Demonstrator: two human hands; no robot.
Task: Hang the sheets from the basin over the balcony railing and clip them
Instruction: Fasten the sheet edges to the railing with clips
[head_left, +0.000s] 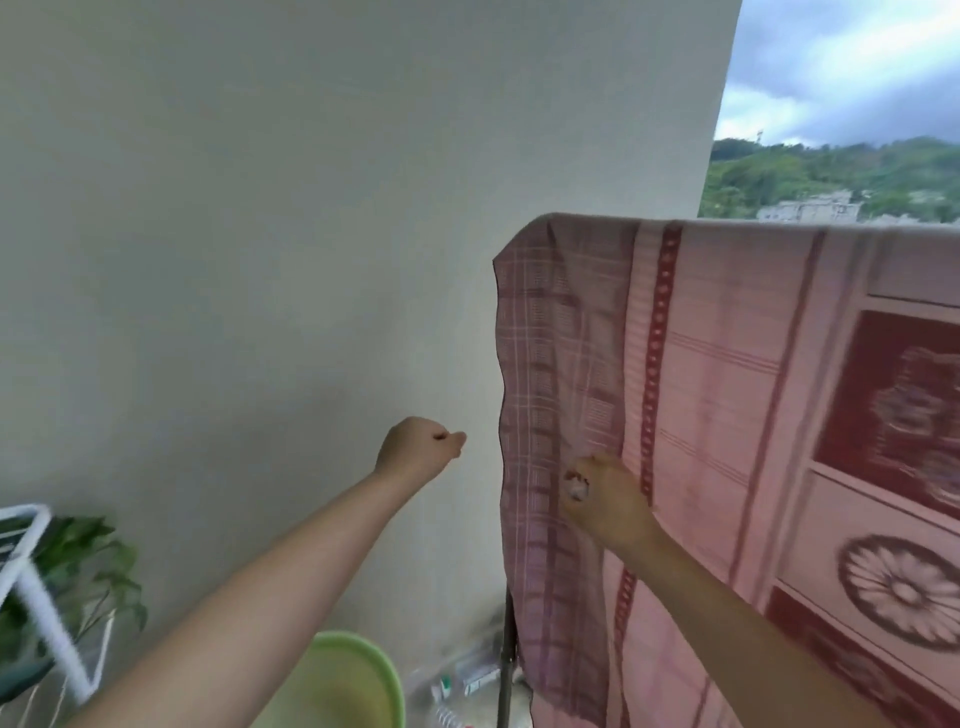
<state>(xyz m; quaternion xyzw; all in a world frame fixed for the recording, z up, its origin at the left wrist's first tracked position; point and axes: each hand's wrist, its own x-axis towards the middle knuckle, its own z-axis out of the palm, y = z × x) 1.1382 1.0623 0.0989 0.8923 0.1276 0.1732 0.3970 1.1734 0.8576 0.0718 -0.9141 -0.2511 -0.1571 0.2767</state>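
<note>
A pink sheet (727, 395) with dark red checks and flower patterns hangs over the balcony railing, covering it from the wall corner to the right edge of view. My right hand (602, 499) grips a fold of the sheet near its left border, about halfway down. My left hand (421, 449) is stretched out in a fist in front of the wall, left of the sheet's edge and apart from it; nothing shows in it. The light green basin (384, 675) sits low on the floor under my left forearm, and its visible part holds no cloth.
A plain white wall (311, 234) fills the left and centre. A white metal rack (31, 587) and a green potted plant (98, 577) stand at the lower left. Plastic bottles (462, 680) lie on the floor beside a dark railing post (506, 670). Hills and sky lie beyond.
</note>
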